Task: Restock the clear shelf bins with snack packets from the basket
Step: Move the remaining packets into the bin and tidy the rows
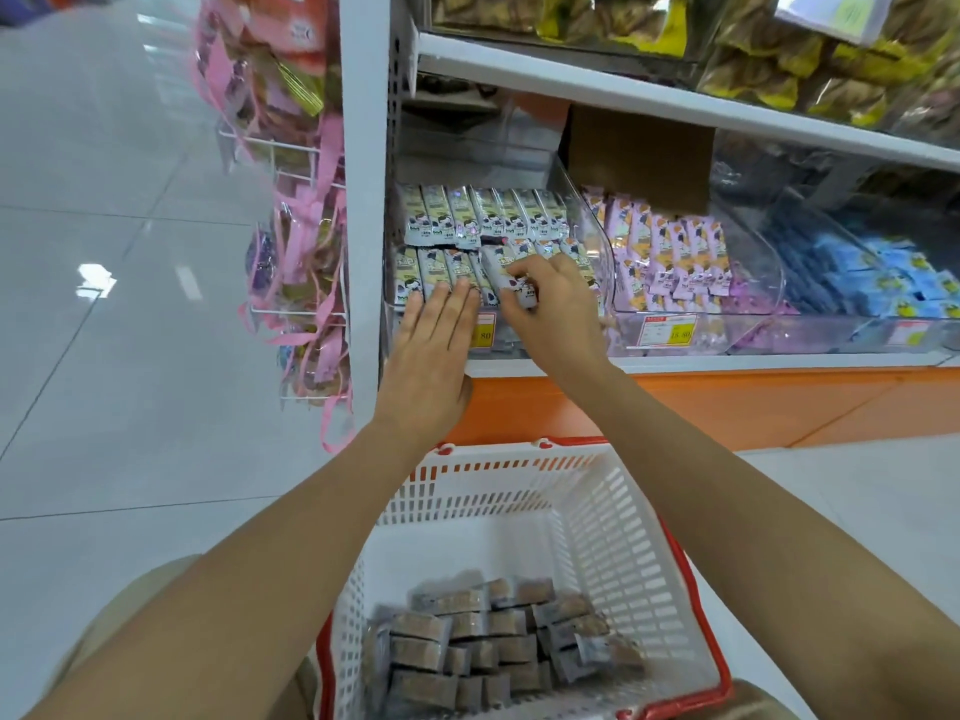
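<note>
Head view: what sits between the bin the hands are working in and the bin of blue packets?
A clear bin of pink packets, price label on its front, seen in the head view.

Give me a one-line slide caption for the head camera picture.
Right hand pinches a white snack packet over the leftmost clear bin, left hand flat on the front row, basket below.

you're facing a white metal shelving unit (pixel 363 200) with an orange base panel (pixel 727 402), standing on glossy pale grey floor tiles (pixel 104 407) showing bright glare.
</note>
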{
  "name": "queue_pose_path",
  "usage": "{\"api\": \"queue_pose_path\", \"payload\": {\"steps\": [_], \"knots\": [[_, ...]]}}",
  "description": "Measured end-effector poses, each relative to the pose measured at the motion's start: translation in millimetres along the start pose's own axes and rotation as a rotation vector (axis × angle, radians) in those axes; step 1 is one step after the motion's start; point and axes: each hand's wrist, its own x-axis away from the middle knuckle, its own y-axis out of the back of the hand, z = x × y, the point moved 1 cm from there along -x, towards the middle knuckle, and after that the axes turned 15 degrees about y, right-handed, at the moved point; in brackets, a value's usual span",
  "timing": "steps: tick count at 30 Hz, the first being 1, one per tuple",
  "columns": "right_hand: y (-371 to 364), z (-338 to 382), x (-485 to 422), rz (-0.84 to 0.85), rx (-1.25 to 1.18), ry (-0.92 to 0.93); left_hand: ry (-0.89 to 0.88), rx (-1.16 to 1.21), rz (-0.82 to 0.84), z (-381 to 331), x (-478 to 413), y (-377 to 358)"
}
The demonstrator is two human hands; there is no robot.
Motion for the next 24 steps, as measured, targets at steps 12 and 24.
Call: {"api": "queue_pose_path", "payload": {"steps": [12,24], "knots": [[3,0,19,-0.041,-0.034,0.097,-0.028,0.077,0.007,4,4,6],[-48,-26,197,0.345,-0.191,-0.029,-0.082,-0.215,0.368,45,89,-69]]}}
